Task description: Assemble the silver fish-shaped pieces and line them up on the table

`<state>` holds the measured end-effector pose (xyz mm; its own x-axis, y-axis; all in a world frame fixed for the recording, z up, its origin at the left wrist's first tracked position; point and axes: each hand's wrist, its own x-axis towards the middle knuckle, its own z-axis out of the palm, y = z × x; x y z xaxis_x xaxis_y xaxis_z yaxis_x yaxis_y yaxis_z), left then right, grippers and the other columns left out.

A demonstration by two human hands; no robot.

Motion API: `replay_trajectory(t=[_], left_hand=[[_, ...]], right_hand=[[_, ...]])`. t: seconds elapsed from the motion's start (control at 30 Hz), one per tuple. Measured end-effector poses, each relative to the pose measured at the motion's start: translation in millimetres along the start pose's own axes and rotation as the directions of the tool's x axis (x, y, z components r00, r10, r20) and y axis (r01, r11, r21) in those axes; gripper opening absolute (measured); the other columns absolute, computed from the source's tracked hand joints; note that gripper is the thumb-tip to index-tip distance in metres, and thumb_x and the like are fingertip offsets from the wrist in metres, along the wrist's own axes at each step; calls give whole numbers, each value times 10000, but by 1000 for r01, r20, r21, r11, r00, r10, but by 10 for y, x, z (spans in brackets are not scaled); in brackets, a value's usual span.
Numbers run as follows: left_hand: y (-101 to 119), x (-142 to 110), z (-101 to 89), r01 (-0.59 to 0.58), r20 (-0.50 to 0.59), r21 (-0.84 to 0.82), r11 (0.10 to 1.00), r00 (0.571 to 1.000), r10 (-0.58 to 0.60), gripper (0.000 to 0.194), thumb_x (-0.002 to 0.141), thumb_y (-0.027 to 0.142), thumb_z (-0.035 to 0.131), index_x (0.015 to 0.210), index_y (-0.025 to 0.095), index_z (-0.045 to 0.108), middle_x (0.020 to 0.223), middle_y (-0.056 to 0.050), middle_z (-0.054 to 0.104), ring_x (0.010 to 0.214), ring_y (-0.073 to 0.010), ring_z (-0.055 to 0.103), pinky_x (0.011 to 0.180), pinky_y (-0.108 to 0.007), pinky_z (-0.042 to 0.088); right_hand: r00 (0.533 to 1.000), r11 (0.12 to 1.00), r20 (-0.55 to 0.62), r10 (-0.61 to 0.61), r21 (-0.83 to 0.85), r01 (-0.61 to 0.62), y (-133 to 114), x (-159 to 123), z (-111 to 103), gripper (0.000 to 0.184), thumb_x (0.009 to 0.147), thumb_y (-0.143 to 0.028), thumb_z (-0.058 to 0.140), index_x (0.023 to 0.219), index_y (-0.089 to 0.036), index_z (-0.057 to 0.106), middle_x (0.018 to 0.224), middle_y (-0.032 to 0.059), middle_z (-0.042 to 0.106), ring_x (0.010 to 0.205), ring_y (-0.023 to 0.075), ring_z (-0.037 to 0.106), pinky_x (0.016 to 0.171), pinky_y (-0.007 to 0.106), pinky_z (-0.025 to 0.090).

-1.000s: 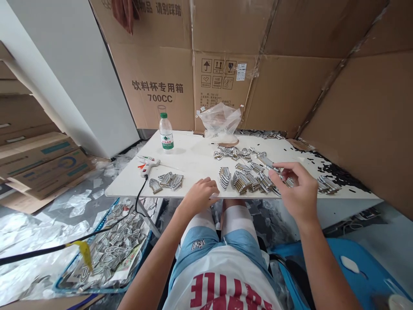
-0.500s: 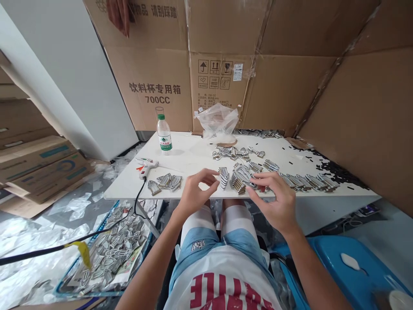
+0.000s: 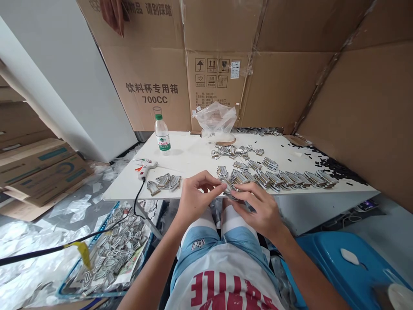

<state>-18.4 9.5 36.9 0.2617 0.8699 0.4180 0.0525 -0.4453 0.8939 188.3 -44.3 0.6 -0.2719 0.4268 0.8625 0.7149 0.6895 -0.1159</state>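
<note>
Just over the table's front edge, my left hand (image 3: 198,196) and my right hand (image 3: 260,209) meet around a small flat white-and-grey piece (image 3: 228,188). My left thumb and forefinger pinch its left end. The right fingers are closed on its other end, partly covering it. Right behind my fingertips lies a small stack of like pieces (image 3: 222,171). A long row of overlapping pieces (image 3: 284,178) runs off to the right, and a looser heap (image 3: 230,151) lies further back. To the left of my hands is a small group of pieces (image 3: 166,181).
A white glue gun (image 3: 146,169) and a green-capped bottle (image 3: 163,137) stand on the white table (image 3: 190,157). A plastic bag (image 3: 217,120) sits at the back. Black bits (image 3: 338,170) lie scattered right. Below left is a blue-rimmed tray (image 3: 69,271) of pieces; right, a blue stool (image 3: 325,254).
My right hand has come left and down from the stacked pieces, bringing a piece with it. My left fingers, apart from it before, now pinch that piece too. The view has shifted slightly.
</note>
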Motion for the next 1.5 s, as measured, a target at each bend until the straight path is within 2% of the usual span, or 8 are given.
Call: replay_trajectory(t=[0.3, 0.47, 0.63, 0.87, 1.07, 1.27, 1.4, 1.5], left_hand=[[-48, 36, -9, -137, -46, 106, 985, 989, 143, 126, 842, 288, 882, 799, 218, 786, 887, -26, 691, 716, -132, 583, 587, -254, 456], [-38, 53, -53, -110, 1, 115, 987, 994, 110, 105, 851, 266, 865, 824, 219, 775, 1060, -62, 743, 1005, -201, 710, 717, -260, 576], [-46, 62, -80, 96, 74, -28, 995, 993, -94, 256, 815, 358, 911, 859, 199, 714, 942, -47, 777, 848, -189, 743, 730, -300, 639], [-58, 82, -131, 381, 241, -242, 893, 915, -325, 508, 716, 408, 989, 1097, 204, 720, 799, 1, 734, 693, -149, 702, 675, -280, 606], [-71, 81, -133, 386, 228, -265, 884, 916, -331, 507, 699, 386, 1001, 1066, 197, 709, 809, 6, 718, 675, -129, 669, 645, -255, 580], [-71, 55, -116, 400, 234, -231, 887, 908, -348, 465, 741, 390, 964, 1065, 193, 695, 828, 4, 704, 679, -136, 656, 625, -257, 566], [-122, 54, -107, 328, 202, -171, 929, 935, -293, 416, 786, 395, 922, 1076, 187, 708, 800, 2, 717, 695, -142, 672, 682, -264, 563], [-161, 74, -159, 246, 167, -74, 966, 958, -231, 437, 834, 453, 885, 1143, 193, 717, 907, -33, 775, 759, -161, 706, 729, -281, 572]], right_hand=[[999, 998, -9, -45, -38, 45, 21, -21, 26, 296, 960, -106, 773, 1208, -252, 702, 1076, 114, 770, 949, 249, 772, 782, 402, 664], [998, 997, -2, -57, -49, 56, 0, -15, 32, 280, 967, -115, 766, 1205, -248, 699, 1071, 109, 765, 926, 237, 766, 772, 397, 659], [998, 998, 5, -56, -23, 56, -12, -34, 45, 292, 970, -105, 756, 1225, -227, 680, 1089, 121, 751, 947, 239, 757, 769, 391, 653], [996, 1000, 88, -24, -7, 25, -24, -13, 54, 247, 1016, -132, 690, 1239, -231, 645, 1188, 144, 725, 1040, 260, 734, 823, 415, 646], [997, 999, 77, -11, -29, 14, -40, -3, 96, 253, 993, -165, 735, 1226, -226, 660, 1224, 160, 723, 999, 275, 725, 761, 418, 621], [997, 998, 71, 29, 47, -32, -65, -7, 135, 207, 991, -150, 740, 1156, -258, 678, 1199, 121, 752, 968, 262, 722, 863, 480, 619], [995, 990, 85, 58, 120, -68, -70, 50, 113, 131, 990, -145, 728, 1052, -254, 690, 1164, 106, 755, 972, 254, 724, 937, 504, 604], [988, 985, 152, 31, 161, -56, 115, 166, 4, 84, 992, -179, 722, 1022, -254, 700, 1143, 94, 763, 989, 249, 719, 907, 459, 594]])
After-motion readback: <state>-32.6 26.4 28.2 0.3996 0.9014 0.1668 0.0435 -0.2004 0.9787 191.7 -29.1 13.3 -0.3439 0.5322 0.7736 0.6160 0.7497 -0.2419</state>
